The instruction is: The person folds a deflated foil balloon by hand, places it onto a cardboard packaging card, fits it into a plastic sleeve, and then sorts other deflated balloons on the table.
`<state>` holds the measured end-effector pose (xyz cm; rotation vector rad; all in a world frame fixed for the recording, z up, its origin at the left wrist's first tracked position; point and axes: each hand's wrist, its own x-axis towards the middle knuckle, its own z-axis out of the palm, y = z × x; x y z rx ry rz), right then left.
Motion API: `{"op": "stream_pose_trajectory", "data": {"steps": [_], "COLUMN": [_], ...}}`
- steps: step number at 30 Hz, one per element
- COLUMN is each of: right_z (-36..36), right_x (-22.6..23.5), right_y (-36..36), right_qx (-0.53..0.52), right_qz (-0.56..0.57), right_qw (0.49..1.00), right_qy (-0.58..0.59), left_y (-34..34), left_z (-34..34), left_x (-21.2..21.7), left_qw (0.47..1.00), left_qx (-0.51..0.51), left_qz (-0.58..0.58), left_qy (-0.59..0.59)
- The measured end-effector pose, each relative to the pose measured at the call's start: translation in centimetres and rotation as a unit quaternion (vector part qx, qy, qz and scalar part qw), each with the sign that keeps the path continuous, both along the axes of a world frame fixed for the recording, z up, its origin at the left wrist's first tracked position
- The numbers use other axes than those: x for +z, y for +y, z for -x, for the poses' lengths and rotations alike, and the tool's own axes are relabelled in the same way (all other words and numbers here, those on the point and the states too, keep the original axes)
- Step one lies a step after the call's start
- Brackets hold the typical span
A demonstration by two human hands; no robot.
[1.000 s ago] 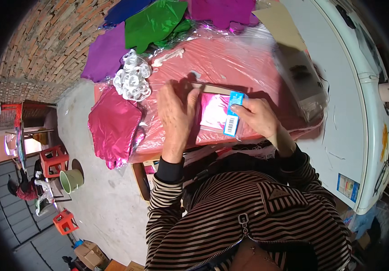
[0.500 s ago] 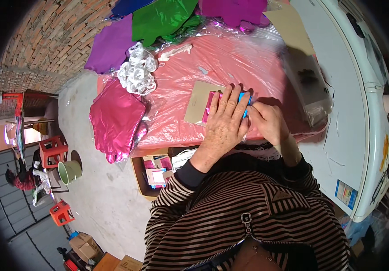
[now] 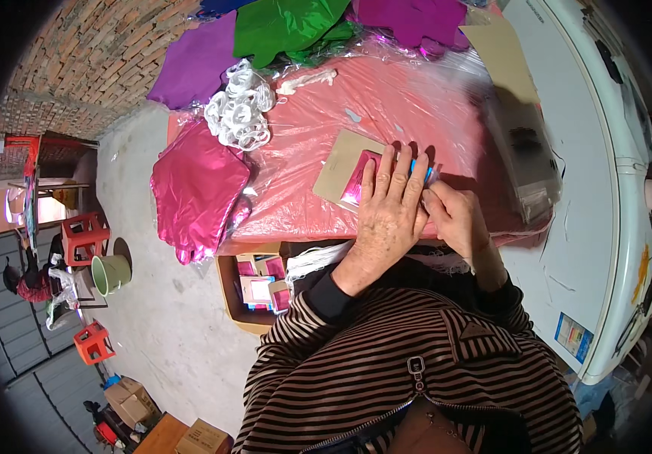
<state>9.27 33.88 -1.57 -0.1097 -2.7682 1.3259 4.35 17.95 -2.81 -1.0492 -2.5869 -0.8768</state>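
A flat packet lies on the pink plastic-covered table [image 3: 303, 174]: a tan card [image 3: 336, 168] with folded pink foil [image 3: 354, 186] and a strip of blue [image 3: 419, 168] at its right side. My left hand [image 3: 390, 216] rests flat over the packet, fingers stretched out and hiding its middle. Close beside it, my right hand [image 3: 458, 219] is closed, thumb and forefinger pinched at the packet's right end, where some clear plastic shows. The exact bit between those fingertips is partly hidden.
Pink foil shapes [image 3: 199, 189] and white ribbon coils [image 3: 239, 113] lie left; purple foil [image 3: 197, 64] and green foil [image 3: 288, 30] lie behind. Clear plastic bags [image 3: 526, 159] are at right. An open cardboard box [image 3: 235, 310] with several packets stands below the table's front edge.
My left hand has slid slightly right across the packet, so more pink foil shows and less blue. My right hand keeps its pinch at the end. The whole view has shifted a little.
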Motion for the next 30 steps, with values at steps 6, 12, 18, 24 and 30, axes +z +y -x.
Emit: {"op": "stream_pose_trajectory", "data": {"steps": [6, 12, 18, 24, 30], "right_z": [-2.9, -6.0, -7.0, -6.6, -6.4], "right_x": [3.0, 1.6, -1.5, -1.5, -1.1], "right_y": [-0.4, -0.1, -1.2, -2.5, -1.6], "right_qx": [0.008, 0.031, -0.016, -0.149, -0.098], "right_qz": [0.114, 0.097, 0.201, 0.339, 0.346], "right_qw": [0.99, 0.993, 0.979, 0.929, 0.932], "right_qy": [-0.085, -0.063, -0.03, -0.016, -0.048], "left_y": [-1.3, -2.2, -2.7, -2.8, -3.4], "left_z": [-2.2, -3.7, -3.6, -3.6, -3.3], "left_x": [1.4, -0.1, -1.0, -1.3, -1.6], "left_qw": [0.999, 0.995, 0.992, 0.992, 0.988], "left_qx": [-0.028, -0.07, -0.111, -0.117, -0.135], "left_qz": [-0.024, -0.036, -0.036, -0.036, -0.068], "left_qy": [-0.01, -0.054, -0.055, -0.035, -0.024]}}
